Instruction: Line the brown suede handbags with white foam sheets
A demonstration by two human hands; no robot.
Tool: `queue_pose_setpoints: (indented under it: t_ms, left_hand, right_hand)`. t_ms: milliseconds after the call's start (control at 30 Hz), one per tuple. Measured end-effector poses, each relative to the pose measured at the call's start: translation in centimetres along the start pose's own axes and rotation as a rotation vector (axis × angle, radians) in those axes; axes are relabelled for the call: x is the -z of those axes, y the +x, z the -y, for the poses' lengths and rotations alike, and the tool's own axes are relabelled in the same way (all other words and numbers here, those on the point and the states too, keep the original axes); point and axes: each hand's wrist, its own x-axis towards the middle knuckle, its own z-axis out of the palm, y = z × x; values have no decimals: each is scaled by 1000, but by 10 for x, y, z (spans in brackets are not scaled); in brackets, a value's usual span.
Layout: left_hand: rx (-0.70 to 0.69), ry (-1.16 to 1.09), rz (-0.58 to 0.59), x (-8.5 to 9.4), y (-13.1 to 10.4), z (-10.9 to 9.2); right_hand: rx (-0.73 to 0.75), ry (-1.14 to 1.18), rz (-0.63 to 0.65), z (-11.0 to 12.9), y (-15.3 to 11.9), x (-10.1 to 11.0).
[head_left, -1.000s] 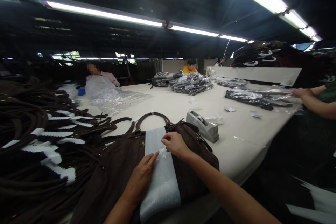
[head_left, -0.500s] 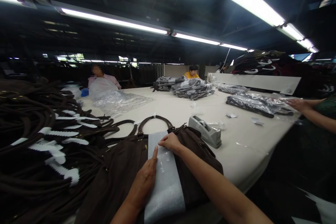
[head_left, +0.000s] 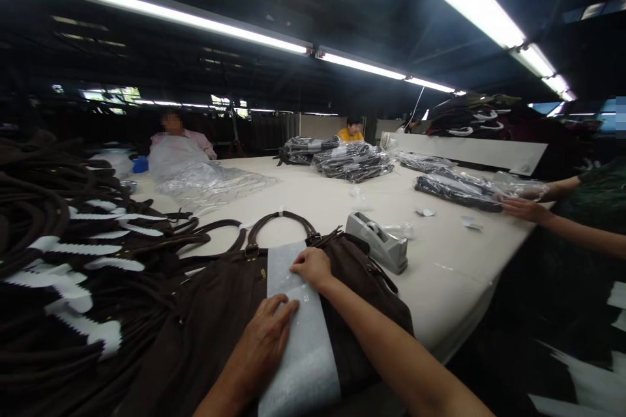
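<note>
A dark brown handbag (head_left: 220,303) lies on the table in front of me, its handle (head_left: 281,214) standing up at the back. Over its middle runs a pale grey, translucent wrapping strip (head_left: 308,352) with small shiny spots on it. My right hand (head_left: 315,268) is on the upper part of the strip, thumb and fingertips pinched together; what is between them is too small to make out. Lower down, my left hand (head_left: 268,332) rests on the bag and the strip's left edge, fingers loosely bent and apart. A grey tape dispenser (head_left: 376,242) stands just right of the bag.
Brown bags with white-wrapped handles (head_left: 73,254) are heaped at left. Plastic-wrapped bags (head_left: 352,159) lie farther back on the pale table (head_left: 313,192). At right, a co-worker's hands (head_left: 525,205) handle another wrapped bag (head_left: 454,189). A person (head_left: 180,143) sits behind plastic sheets.
My left hand has slid down the strip, its pointing index finger now bent. My right hand keeps its pinch at nearly the same place. The co-worker's hands have moved left over the wrapped bag.
</note>
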Motion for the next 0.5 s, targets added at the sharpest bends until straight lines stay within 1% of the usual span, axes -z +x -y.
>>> queue_pose_setpoints:
  t_ms: [167,233,267,333,367,433,500]
  left_hand:
    - [-23,52,38,0,1,-1]
    - [-26,72,46,-1,2,1]
    - [-32,79,45,-2,3,3]
    - [-65,88,25,-5,5,11]
    - [-90,86,7,-7,5,17]
    - [-150,77,-41,-15,6,32]
    - [-188,68,-80,-26,6,48]
  right_hand:
    - [0,-111,-43,6,3,0]
    - [-10,-115,-46,10,7,6]
    - [-9,-110,-51,12,9,13]
    - [11,-104,-97,15,11,36]
    - [33,-101,-137,15,12,52]
    - [72,-53,-227,9,10,94]
    - [59,12,-300,-8,6,143]
